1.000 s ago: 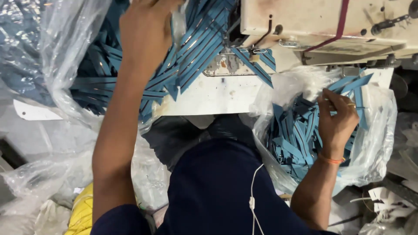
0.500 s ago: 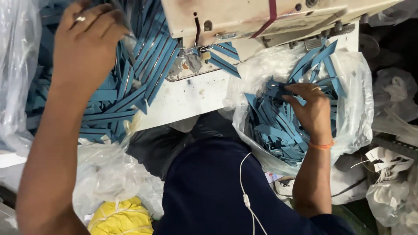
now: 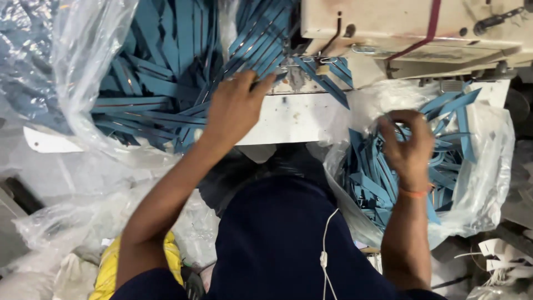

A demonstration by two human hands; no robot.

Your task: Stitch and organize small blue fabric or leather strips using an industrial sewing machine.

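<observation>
The blue strips (image 3: 166,89) lay in a big heap on the white table (image 3: 288,119), close to the sewing machine (image 3: 411,28) so they were easy to reach. The left hand (image 3: 236,108) pressed flat on them, fingers spread. The right hand (image 3: 408,147) curled around strips inside a clear bag (image 3: 488,166).

Head cam, looking straight down from the wearer's own eye line

Just the one view: it sits close above the person's dark blue lap, facing down and forward at the white sewing-table edge (image 3: 288,119), with the cream sewing machine body (image 3: 411,25) cut off at the top.
</observation>
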